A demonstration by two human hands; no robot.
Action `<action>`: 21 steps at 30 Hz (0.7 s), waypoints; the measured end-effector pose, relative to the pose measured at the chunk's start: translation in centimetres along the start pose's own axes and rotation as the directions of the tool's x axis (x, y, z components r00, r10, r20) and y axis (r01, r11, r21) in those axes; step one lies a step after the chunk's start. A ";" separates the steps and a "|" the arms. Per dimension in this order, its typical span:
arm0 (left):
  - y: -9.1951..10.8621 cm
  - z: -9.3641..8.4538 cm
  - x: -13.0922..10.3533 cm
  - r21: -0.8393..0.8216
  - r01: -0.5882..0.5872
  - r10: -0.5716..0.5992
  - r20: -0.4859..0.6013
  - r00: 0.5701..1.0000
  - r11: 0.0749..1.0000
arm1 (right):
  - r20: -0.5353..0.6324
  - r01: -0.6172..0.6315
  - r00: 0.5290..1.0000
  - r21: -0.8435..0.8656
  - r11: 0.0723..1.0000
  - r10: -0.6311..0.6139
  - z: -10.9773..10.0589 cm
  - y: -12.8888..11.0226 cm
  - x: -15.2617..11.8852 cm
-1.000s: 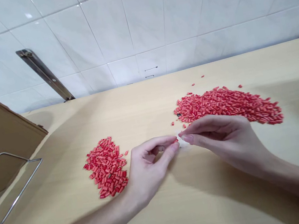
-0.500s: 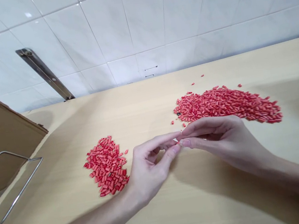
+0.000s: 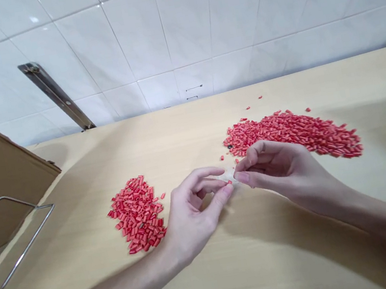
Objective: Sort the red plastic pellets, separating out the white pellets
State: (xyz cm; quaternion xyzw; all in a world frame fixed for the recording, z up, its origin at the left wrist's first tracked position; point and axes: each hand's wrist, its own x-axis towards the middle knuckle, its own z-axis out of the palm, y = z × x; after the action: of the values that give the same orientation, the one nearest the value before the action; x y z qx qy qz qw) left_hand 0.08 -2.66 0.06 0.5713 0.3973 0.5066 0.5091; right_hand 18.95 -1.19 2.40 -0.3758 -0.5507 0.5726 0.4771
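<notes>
My left hand is closed in a loose pinch, with a small red tube piece at the tip of its thumb. Just to the right, my right hand has its thumb and index fingertip together. A whitish, translucent thing shows between the two hands; its kind is unclear, and whether the right fingers grip it is hidden. Beside my left wrist lies a pile of short red tube pieces. Behind my right hand spreads a larger pile of similar red pieces.
Several loose red pieces lie near the larger pile, and a small black ring sits at its left edge. At the left stand a cardboard box and a bent metal wire frame. A metal bracket is against the tiled wall.
My hands have drawn slightly apart at the fingertips. The left index finger has lifted, the right fingers have curled, and the whitish thing between them shows more. The piles look the same.
</notes>
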 end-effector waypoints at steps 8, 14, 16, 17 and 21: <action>-0.2 -0.1 0.0 0.027 0.009 -0.010 0.030 0.999 1.000 | -0.004 0.058 0.998 -0.057 0.997 -0.058 0.5 0.2 -0.2; 0.0 0.0 0.0 0.012 0.036 -0.036 0.005 0.999 0.999 | -0.011 0.124 0.992 -0.119 0.985 -0.126 0.6 0.2 -0.6; 0.0 0.0 0.0 0.027 0.037 -0.037 0.003 0.999 0.999 | -0.012 0.137 0.990 -0.131 0.982 -0.140 0.7 0.3 -0.7; 0.1 0.0 0.1 0.034 0.033 -0.033 0.005 0.999 0.999 | -0.011 0.147 0.989 -0.135 0.980 -0.150 0.8 0.3 -0.7; 0.1 0.0 0.1 0.026 0.021 -0.021 0.000 1.000 0.999 | 0.005 0.192 0.981 -0.143 0.971 -0.193 1.0 0.5 -0.9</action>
State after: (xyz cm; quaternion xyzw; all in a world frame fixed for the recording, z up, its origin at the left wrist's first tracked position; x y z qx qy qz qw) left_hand 0.11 -2.56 0.14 0.5738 0.4098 0.4961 0.5067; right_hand 18.19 -2.25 1.93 -0.3565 -0.6220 0.4809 0.5047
